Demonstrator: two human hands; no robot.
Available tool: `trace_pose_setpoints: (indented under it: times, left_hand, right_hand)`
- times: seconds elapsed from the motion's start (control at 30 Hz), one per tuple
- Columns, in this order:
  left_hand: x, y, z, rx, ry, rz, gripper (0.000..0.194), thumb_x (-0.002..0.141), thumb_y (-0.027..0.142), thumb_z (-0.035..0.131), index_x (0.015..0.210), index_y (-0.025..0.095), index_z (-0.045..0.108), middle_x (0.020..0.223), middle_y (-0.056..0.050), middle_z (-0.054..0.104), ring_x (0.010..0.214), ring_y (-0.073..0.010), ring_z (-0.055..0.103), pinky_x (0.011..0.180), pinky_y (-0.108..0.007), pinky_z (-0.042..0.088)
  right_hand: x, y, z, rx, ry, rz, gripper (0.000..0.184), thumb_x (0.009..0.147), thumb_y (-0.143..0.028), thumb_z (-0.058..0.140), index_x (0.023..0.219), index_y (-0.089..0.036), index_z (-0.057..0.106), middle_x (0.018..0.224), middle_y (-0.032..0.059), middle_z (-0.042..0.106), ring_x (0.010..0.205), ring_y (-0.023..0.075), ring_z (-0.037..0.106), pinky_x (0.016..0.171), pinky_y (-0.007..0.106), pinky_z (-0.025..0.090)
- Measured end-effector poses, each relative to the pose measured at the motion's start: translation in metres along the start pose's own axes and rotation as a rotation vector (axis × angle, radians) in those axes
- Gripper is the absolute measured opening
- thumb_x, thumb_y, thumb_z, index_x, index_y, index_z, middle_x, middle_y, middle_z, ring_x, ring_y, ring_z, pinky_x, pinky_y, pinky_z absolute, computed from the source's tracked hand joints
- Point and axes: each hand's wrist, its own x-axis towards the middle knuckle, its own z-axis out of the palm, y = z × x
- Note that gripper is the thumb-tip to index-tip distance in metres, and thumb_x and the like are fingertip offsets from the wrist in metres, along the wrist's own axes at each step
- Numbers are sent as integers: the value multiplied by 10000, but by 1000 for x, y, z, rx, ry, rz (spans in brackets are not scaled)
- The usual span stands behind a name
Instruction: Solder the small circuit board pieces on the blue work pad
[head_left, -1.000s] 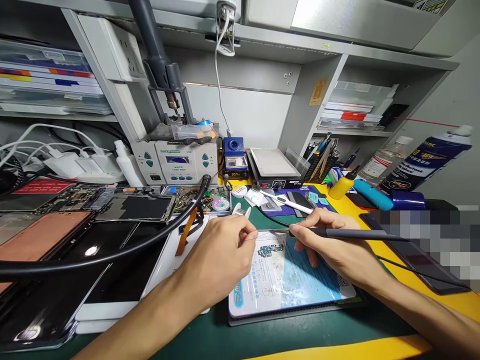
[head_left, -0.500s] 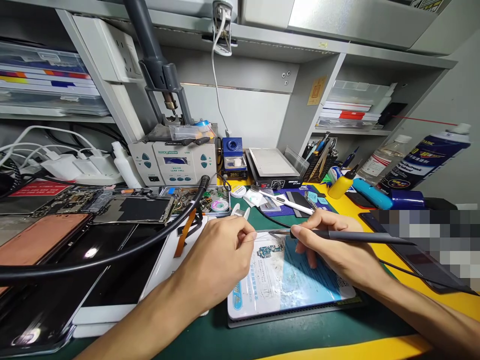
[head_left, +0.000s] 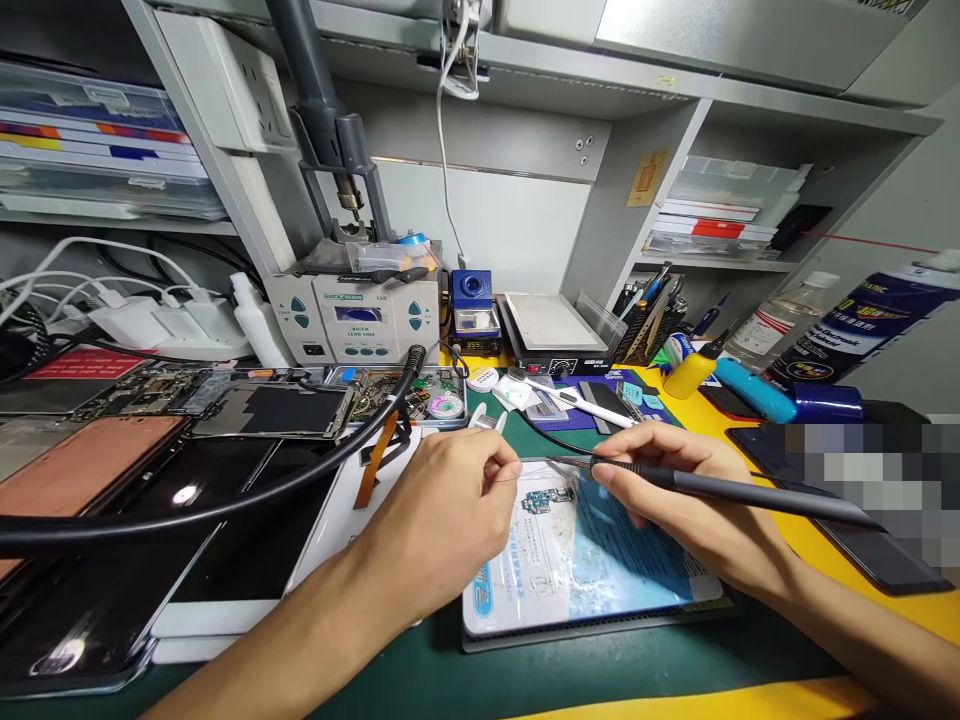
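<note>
My left hand (head_left: 457,510) is closed in a pinch on a thin solder wire (head_left: 534,469), whose fine end shows just right of the fingertips. In my right hand (head_left: 675,480) is a black soldering iron (head_left: 772,498), held like a pen, its tip pointing left towards the wire. I cannot tell whether tip and wire touch. Below them, a small blue-green circuit board (head_left: 547,499) lies on a spiral-bound notebook (head_left: 540,590) with a white and blue cover. The notebook rests on a green mat (head_left: 420,670).
A thick black hose (head_left: 300,490) arches across the left side from the hot-air station (head_left: 360,320). Phones and phone parts (head_left: 270,410) lie at left. Behind stand a blue soldering station (head_left: 474,310), a hot plate (head_left: 559,325), a yellow bottle (head_left: 690,372) and a spray can (head_left: 855,325).
The soldering iron has tilted, its rear end lower and its tip slightly higher. My right fingers have curled in closer around it. The left hand keeps its pinch; the whole view has shifted slightly.
</note>
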Motion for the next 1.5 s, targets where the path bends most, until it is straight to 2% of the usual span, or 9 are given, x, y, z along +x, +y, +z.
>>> trace_pose_setpoints:
  times: [0.2, 0.37, 0.47, 0.77, 1.03, 1.17, 1.23, 1.37, 1.5]
  left_hand:
    - [0, -2, 0, 15, 1, 7, 240, 888, 260, 525, 672, 214, 620, 499, 72, 476, 457, -95, 410, 508, -246, 316]
    - [0, -2, 0, 21, -3, 14, 241, 887, 248, 519, 673, 211, 623, 489, 72, 463, 450, -95, 402, 521, -249, 325]
    - [0, -1, 1, 19, -3, 7, 233, 883, 241, 519, 677, 210, 625, 496, 73, 469, 450, -93, 400, 518, -248, 320]
    - [-1, -1, 0, 34, 10, 28, 253, 890, 235, 520, 671, 210, 645, 498, 77, 458, 456, -88, 389, 540, -242, 334]
    - [0, -2, 1, 18, 5, 32, 246, 888, 247, 525, 673, 212, 639, 521, 75, 477, 478, -89, 404, 509, -232, 317]
    - [0, -2, 1, 24, 11, 34, 247, 891, 256, 529, 673, 212, 637, 516, 76, 478, 474, -90, 398, 505, -236, 314]
    - [0, -2, 1, 22, 12, 30, 250, 894, 260, 528, 673, 212, 634, 513, 77, 476, 466, -90, 392, 499, -238, 312]
    - [-1, -4, 1, 6, 3, 34, 250, 892, 262, 526, 670, 214, 629, 512, 79, 468, 460, -87, 388, 481, -233, 308]
    - [-1, -4, 2, 4, -7, 34, 250, 888, 268, 529, 664, 215, 628, 515, 76, 466, 466, -90, 387, 470, -232, 304]
  right_hand:
    - [0, 3, 0, -78, 9, -39, 143, 784, -315, 783, 829, -180, 763, 532, -7, 595, 457, 120, 515, 425, 241, 432]
    - [1, 2, 1, -100, -25, -99, 108, 815, -304, 763, 835, -200, 785, 775, 69, 735, 609, 183, 637, 534, 297, 518]
    - [1, 5, 0, -97, -48, -113, 83, 832, -287, 754, 848, -214, 790, 844, 81, 749, 708, 219, 668, 609, 329, 541]
    - [3, 11, -4, -39, -97, -177, 66, 848, -293, 768, 841, -229, 786, 792, 33, 687, 691, 167, 603, 620, 294, 474]
    - [0, 10, -5, -16, -117, -184, 69, 842, -268, 757, 820, -208, 785, 790, 52, 698, 687, 179, 604, 611, 304, 472]
    - [-2, 5, -5, -14, -115, -160, 64, 822, -245, 762, 795, -190, 782, 774, 58, 705, 672, 174, 611, 615, 297, 488]
    - [-1, 4, -4, 0, -74, -108, 97, 824, -270, 761, 788, -180, 764, 688, 44, 687, 599, 153, 591, 556, 274, 474]
    - [4, 5, -6, 109, -42, 83, 275, 842, -414, 746, 720, -177, 679, 457, -14, 592, 369, 82, 452, 356, 186, 332]
    - [10, 6, -7, 254, -65, 166, 331, 801, -432, 779, 651, -175, 633, 474, -9, 614, 336, 78, 484, 297, 149, 293]
